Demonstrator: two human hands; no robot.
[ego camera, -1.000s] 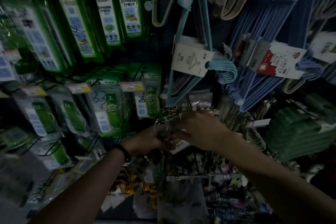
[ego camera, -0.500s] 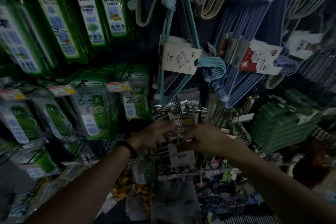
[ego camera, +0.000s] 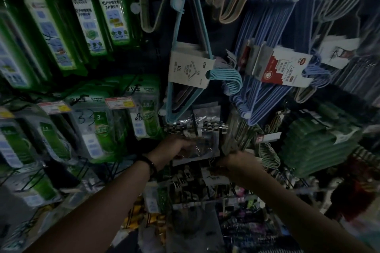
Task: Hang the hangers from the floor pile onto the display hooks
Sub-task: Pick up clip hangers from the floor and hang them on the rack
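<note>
A clear packet of metal clip hangers [ego camera: 205,145] hangs in front of a row of metal clips [ego camera: 195,127] at the middle of the display wall. My left hand [ego camera: 176,148] grips the packet's left side. My right hand [ego camera: 236,163] has its fingers curled on the packet's lower right corner. Above hang a teal hanger bundle [ego camera: 186,33] with a white card, a blue hanger bundle [ego camera: 273,16] with a red and white card, and beige hangers [ego camera: 230,12]. The light is dim and the hook under the packet is hidden.
Green packaged goods [ego camera: 96,127] fill the hooks on the left, with price tags [ego camera: 120,102] on the hook ends. Green hanger stacks [ego camera: 316,146] stick out at the right. More small packets [ego camera: 185,181] hang below my hands.
My hands have moved apart along the packet: the left one stays at its left side, the right one has dropped to its lower right corner. The view has shifted slightly.
</note>
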